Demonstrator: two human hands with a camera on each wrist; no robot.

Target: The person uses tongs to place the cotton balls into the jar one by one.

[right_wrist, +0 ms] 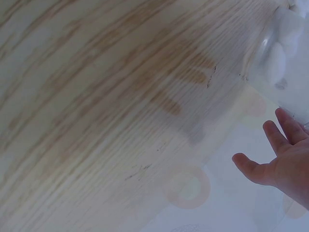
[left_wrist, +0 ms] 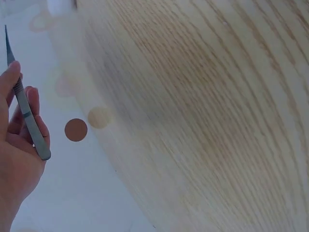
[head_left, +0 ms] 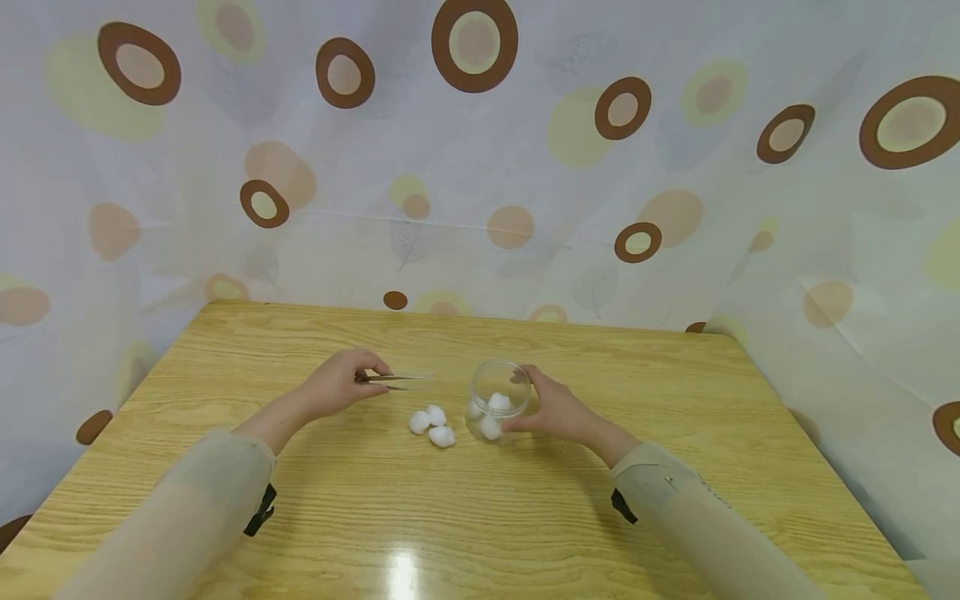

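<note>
My left hand holds metal tweezers between thumb and fingers, their two tips apart and pointing right in the head view. Below and right of those tips, three white cotton balls lie close together on the table. A clear round jar stands just right of them, with several more cotton balls inside. Round the jar's right side, my right hand grips it, thumb at the front and fingers behind. In the right wrist view, the fingers spread at the edge of the jar.
A wooden table spreads under both hands, with a bright light reflection near its front. Behind it and at both sides hangs a pale sheet printed with brown and yellow circles.
</note>
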